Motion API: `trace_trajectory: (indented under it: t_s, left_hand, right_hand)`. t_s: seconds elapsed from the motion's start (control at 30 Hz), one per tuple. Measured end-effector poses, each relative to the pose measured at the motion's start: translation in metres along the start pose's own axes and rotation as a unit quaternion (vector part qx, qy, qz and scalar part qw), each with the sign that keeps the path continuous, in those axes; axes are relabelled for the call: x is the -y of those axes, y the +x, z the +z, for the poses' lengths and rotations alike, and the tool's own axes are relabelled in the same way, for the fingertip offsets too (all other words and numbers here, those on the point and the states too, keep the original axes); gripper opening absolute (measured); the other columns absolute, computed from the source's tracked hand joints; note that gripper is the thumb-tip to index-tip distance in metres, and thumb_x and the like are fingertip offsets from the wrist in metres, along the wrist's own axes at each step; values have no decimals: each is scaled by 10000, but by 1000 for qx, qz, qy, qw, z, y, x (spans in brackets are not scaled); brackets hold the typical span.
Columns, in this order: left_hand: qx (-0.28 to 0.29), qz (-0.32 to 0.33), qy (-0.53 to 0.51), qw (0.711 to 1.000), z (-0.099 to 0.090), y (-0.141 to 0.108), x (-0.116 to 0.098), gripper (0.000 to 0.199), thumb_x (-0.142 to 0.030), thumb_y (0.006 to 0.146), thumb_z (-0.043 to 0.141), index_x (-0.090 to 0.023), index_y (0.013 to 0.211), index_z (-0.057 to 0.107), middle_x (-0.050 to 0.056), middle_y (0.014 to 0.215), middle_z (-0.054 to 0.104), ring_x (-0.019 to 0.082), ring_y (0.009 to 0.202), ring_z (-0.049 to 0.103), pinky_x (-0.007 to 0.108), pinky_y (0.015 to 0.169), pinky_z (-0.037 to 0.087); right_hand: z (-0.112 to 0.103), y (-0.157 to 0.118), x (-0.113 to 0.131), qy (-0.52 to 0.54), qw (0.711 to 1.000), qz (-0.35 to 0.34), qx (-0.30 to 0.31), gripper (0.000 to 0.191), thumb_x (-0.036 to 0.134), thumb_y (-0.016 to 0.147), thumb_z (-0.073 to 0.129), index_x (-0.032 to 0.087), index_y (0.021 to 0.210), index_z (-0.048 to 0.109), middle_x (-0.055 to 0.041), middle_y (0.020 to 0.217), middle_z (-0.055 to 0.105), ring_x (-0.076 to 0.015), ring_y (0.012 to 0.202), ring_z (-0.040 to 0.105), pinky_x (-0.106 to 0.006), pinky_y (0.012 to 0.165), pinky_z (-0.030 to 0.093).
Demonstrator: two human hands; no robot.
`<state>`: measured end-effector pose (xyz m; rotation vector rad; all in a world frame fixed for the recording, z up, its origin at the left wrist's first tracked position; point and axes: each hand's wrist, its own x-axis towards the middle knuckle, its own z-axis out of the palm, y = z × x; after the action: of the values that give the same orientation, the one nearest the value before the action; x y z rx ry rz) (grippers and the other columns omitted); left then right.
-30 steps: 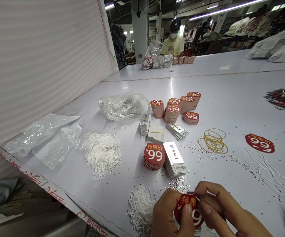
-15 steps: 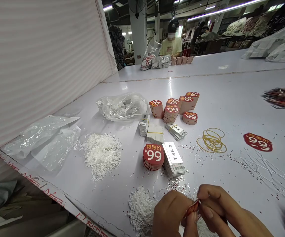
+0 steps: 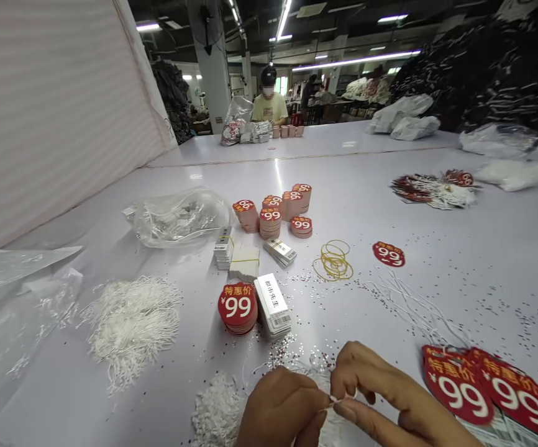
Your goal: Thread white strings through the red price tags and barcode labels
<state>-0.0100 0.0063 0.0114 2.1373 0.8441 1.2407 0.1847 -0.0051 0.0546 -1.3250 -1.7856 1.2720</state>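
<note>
While the left hand (image 3: 281,410) and right hand (image 3: 381,397) are pinching a white string (image 3: 332,402) in closed grips, two red price tags (image 3: 487,388) are lying at right and a tag stack (image 3: 237,307) is standing ahead, unworked.

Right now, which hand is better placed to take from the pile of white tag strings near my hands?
Left, probably. Your left hand lies beside the pile of white tag strings; your right hand is farther off. Both pinch one thin white string.
</note>
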Motion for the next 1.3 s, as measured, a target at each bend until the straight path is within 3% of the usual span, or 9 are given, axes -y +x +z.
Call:
trace_trajectory:
  t_s: [0.13,0.3,0.47,0.57,0.67,0.77,0.87,1.03,1.3]
  left_hand:
    - [66,-58,-29,996,36,13,-7,183,-120,857,529,-206,829,689,48,734,740,201,675,659,295,640,481]
    - [175,-278,-9,945,103,34,-21,302,-88,777,546,-172,1032,685,131,946,753,318,861,686,397,737,503]
    - [282,-290,26,914,152,74,-34,314,-200,897,584,-83,1181,645,218,1161,681,399,1086,613,558,930,489]
    - [300,-275,53,912,172,89,-40,426,-263,919,647,-18,1266,611,252,1263,619,410,1191,538,569,1021,447]
    - [286,-265,42,920,180,83,-44,739,-272,890,704,12,1495,389,288,1397,531,427,1267,479,598,1102,368]
    - [246,-249,35,936,167,56,-40,758,-287,821,749,-35,1476,464,277,1332,586,465,1185,529,637,1041,394]
    - [221,-230,35,947,128,23,-30,392,-352,760,751,-89,1049,785,231,959,707,441,899,638,556,769,508]
    - [13,-216,5,976,30,-4,-19,234,-275,825,590,-151,894,777,111,721,696,233,656,607,340,613,450]
    - [-135,-368,36,919,-54,-18,-18,220,-333,931,557,-233,836,728,4,749,617,156,684,529,244,642,443]
  right_hand:
    - [-22,-5,-23,210,965,77,-135,324,575,840,712,267,765,646,22,734,542,-140,638,492,-245,602,484]
    - [-114,1,-48,263,903,92,-328,324,577,725,803,281,749,675,9,758,594,-96,520,398,-175,376,389]
    - [-187,14,-70,193,898,77,-388,198,466,693,818,338,758,682,18,819,639,-148,636,507,-243,528,555]
    - [-202,22,-84,130,912,86,-379,211,536,751,731,356,830,653,3,915,690,-228,807,637,-403,778,608]
    - [-198,25,-96,40,921,114,-369,433,647,735,675,343,1032,591,-69,1158,669,-406,1100,620,-647,1035,435]
    - [-170,20,-104,-66,923,123,-358,651,657,658,694,310,1186,535,-168,1389,533,-558,1239,470,-761,1071,249]
    - [-115,12,-100,-93,959,108,-245,417,591,745,650,339,1076,659,-123,1180,697,-427,1073,639,-598,942,485]
    - [-26,24,-77,-193,981,0,27,306,438,990,403,275,1009,662,-64,979,721,-248,895,694,-393,793,565]
    - [2,53,-70,-269,955,-78,101,378,371,1030,330,219,837,618,-72,866,616,-249,755,616,-427,708,495]
